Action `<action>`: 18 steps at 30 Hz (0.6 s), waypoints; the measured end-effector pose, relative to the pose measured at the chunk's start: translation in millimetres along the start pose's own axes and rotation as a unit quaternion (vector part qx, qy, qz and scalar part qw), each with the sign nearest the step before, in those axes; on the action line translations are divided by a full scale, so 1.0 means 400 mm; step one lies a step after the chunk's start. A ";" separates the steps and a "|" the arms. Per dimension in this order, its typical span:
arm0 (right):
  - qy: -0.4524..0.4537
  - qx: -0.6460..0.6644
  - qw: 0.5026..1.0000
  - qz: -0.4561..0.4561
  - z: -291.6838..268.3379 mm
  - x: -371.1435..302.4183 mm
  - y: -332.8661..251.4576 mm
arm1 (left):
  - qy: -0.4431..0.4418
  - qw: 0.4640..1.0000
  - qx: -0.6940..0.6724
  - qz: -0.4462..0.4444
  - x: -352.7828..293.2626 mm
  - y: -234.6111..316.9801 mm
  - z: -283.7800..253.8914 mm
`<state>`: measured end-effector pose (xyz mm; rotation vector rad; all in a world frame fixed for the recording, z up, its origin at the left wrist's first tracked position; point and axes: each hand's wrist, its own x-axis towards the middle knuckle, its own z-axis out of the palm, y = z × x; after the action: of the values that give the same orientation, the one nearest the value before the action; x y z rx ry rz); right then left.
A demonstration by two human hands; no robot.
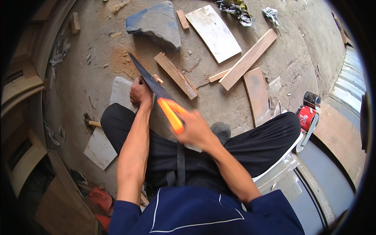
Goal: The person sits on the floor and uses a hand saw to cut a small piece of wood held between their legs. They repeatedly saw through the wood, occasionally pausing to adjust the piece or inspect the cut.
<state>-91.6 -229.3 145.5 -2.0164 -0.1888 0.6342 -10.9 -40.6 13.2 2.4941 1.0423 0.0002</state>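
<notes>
My right hand (192, 128), slightly blurred, is wrapped round the orange handle of a handsaw (150, 80). Its dark blade slants up and to the left, past my left hand (141, 92). That hand is closed low down beside the blade, near a pale stone block (120, 91). Just across the blade, the end of a small piece of wood (158, 79) shows; my left hand seems to grip it, though the blade and fingers hide most of it. Reddish sawdust (123, 60) lies on the floor near the saw's tip.
Ahead sits a large grey rock (156, 25) with blue paint. Loose wood includes a short plank (176, 75), a long board (248, 58) and a white panel (213, 33). A hammer (92, 123) lies at left, red tin (307, 116) at right, wooden furniture (23, 84) along the left edge.
</notes>
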 end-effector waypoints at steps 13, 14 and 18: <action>0.016 0.022 0.999 -0.023 0.031 0.054 0.040 | -0.007 1.000 0.003 -0.020 0.014 0.017 -0.003; 0.018 0.037 0.999 -0.017 0.024 0.022 0.036 | 0.008 0.999 0.034 -0.040 0.011 0.009 0.000; 0.086 0.113 0.987 -0.079 -0.015 -0.092 0.024 | 0.005 1.000 -0.001 -0.024 0.015 -0.022 0.007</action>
<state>-121.0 -252.7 152.8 -1.8047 -0.1631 0.3618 -12.2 -32.0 6.3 2.4698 1.1049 -0.0002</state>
